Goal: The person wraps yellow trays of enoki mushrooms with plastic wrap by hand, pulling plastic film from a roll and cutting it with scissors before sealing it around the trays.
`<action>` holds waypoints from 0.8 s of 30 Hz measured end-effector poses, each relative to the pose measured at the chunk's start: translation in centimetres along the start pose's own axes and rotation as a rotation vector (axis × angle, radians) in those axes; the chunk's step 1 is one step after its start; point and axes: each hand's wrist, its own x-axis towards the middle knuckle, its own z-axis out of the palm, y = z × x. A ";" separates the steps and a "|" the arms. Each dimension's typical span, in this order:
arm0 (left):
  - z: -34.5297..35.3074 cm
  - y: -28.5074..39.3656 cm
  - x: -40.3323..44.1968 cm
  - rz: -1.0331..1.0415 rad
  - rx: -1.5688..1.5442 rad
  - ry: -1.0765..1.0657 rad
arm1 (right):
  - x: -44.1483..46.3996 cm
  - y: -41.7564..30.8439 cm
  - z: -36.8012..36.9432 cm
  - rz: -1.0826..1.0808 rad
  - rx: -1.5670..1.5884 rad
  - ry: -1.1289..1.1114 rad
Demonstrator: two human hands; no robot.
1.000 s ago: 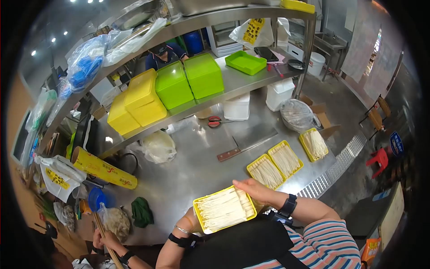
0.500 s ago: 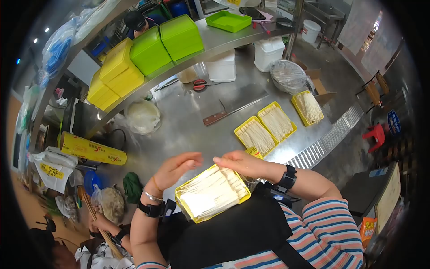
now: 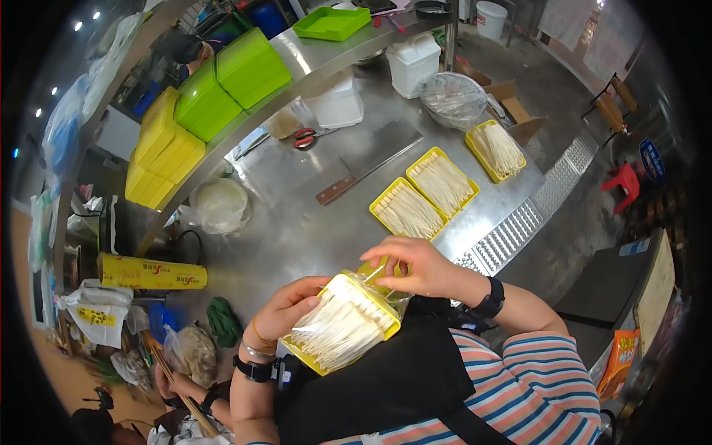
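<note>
A yellow tray of thin white strands, with clear film on it, is tilted at the front edge of the steel table. My left hand grips its left side. At its upper right corner, the fingers of my right hand are bent and pinch clear film. Two more yellow trays of the same strands lie side by side beyond my right hand. Another such tray is farther right.
A cleaver and red-handled scissors lie on the steel table. Green boxes stand on a shelf. A yellow film roll is at left. A co-worker's hands hold thin sticks at lower left.
My left hand has come down onto the tray's left side. My right hand has bent its fingers at the film. The tray has turned, and the view has shifted.
</note>
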 end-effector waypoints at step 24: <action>1.0 -0.7 -1.5 0.030 -0.033 0.119 | 3.7 4.4 1.4 0.058 0.007 0.172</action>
